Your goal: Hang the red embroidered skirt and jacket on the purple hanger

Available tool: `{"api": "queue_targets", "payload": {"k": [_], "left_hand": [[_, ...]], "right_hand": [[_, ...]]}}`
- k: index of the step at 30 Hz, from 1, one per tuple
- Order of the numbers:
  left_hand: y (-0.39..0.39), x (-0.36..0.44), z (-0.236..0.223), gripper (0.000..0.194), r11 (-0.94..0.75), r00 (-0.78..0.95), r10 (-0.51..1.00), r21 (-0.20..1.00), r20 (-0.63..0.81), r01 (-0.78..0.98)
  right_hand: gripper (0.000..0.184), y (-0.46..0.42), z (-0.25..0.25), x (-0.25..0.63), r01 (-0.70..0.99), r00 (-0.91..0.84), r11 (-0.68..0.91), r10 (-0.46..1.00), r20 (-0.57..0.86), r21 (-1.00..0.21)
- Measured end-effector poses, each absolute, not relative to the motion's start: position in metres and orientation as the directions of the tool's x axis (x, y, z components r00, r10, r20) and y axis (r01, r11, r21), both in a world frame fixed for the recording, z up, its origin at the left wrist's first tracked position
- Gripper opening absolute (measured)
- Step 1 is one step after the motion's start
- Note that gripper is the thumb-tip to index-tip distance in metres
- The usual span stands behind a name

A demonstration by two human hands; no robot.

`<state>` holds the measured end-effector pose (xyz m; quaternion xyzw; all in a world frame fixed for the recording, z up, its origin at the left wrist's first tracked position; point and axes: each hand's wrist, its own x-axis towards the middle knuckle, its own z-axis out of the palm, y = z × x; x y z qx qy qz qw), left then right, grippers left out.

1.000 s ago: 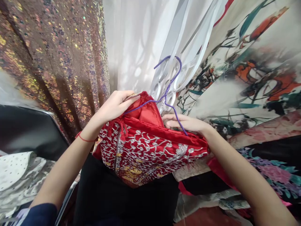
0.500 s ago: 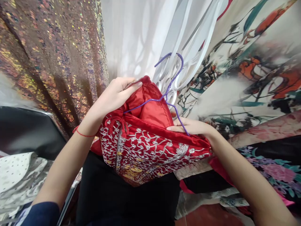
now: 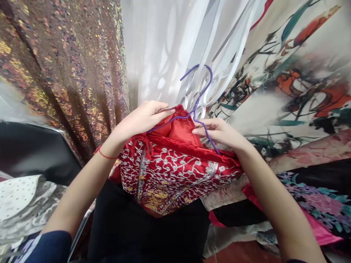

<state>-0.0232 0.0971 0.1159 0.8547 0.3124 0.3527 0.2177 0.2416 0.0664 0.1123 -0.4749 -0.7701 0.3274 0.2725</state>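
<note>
A red satin garment [image 3: 175, 168] with silver and gold embroidery hangs in front of my body, its neckline or waist opening facing up. Inside that opening sits a purple wire hanger [image 3: 194, 109], its hook sticking up and its arms reaching into the cloth. My left hand [image 3: 145, 117] pinches the far left edge of the opening between thumb and fingers. At the right, my right hand [image 3: 219, 133] closes on the far edge of the red fabric, behind the hanger's right arm. Red cords dangle at the garment's left front.
A sequined curtain [image 3: 68, 65] hangs at the left above a black chair back [image 3: 35, 153] and dotted white cloth [image 3: 19, 197]. White scrolled panels [image 3: 227, 54] stand behind the hanger. Patterned fabric [image 3: 296, 73] drapes on the right, with black floral cloth [image 3: 320, 197] below.
My left hand has lowered and shifted right with the edge of the garment. My right hand has risen along the far edge, and the opening looks narrower.
</note>
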Motion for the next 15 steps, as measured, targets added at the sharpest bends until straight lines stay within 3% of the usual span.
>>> {"api": "queue_targets", "payload": {"k": [4, 6, 8, 10, 12, 15], "left_hand": [[0.098, -0.028, 0.113, 0.038, -0.724, 0.582, 0.673, 0.565, 0.455, 0.395], [0.093, -0.039, 0.1, 0.031, -0.734, 0.522, 0.676, 0.537, 0.52, 0.415], [0.083, -0.054, 0.072, 0.033, -0.721, 0.31, 0.669, 0.491, 0.675, 0.488], [0.07, -0.068, 0.03, 0.037, -0.621, -0.013, 0.607, 0.484, 0.795, 0.616], [0.059, -0.078, -0.02, 0.047, -0.447, -0.267, 0.555, 0.553, 0.788, 0.703], [0.054, -0.082, -0.083, 0.071, -0.253, -0.303, 0.677, 0.599, 0.67, 0.76]], "right_hand": [[0.048, 0.065, 0.113, 0.241, 0.598, -0.384, 0.401, 0.903, 0.191, -0.694], [0.044, 0.056, 0.108, 0.246, 0.637, -0.32, 0.42, 0.907, 0.273, -0.647], [0.039, 0.047, 0.1, 0.252, 0.667, -0.249, 0.415, 0.907, 0.34, -0.618], [0.035, 0.04, 0.09, 0.256, 0.684, -0.188, 0.409, 0.899, 0.396, -0.604], [0.033, 0.036, 0.08, 0.255, 0.701, -0.136, 0.406, 0.883, 0.45, -0.586], [0.033, 0.035, 0.072, 0.248, 0.72, -0.086, 0.402, 0.86, 0.502, -0.565]]}}
